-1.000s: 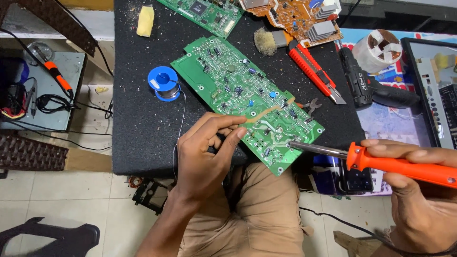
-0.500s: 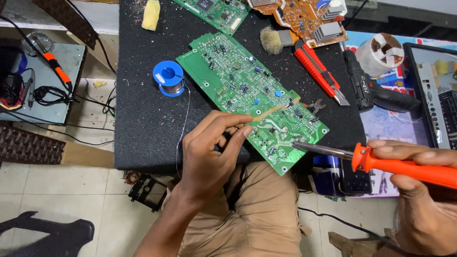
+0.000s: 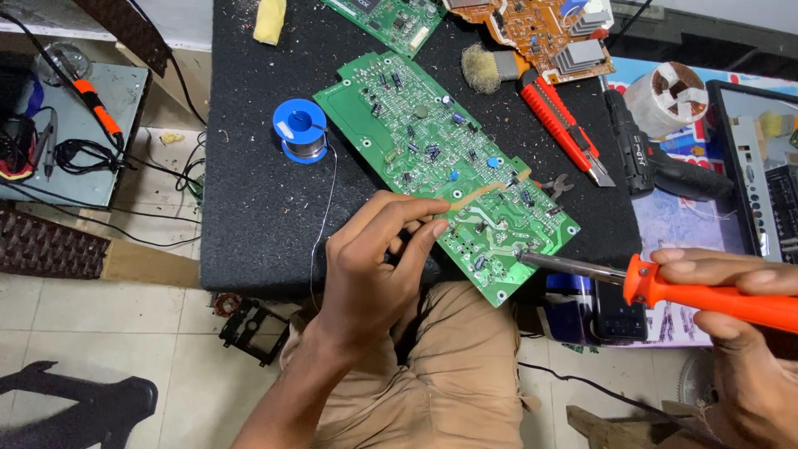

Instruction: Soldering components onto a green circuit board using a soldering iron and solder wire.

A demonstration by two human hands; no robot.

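While the left hand pinches a thin tan strip over the green circuit board, right hand grips orange soldering iron, tip touching board.

The left hand pinches a thin tan strip against the green board on the black mat. The right hand grips an orange soldering iron, its tip touching the board's near end. A blue solder spool sits left of the board.
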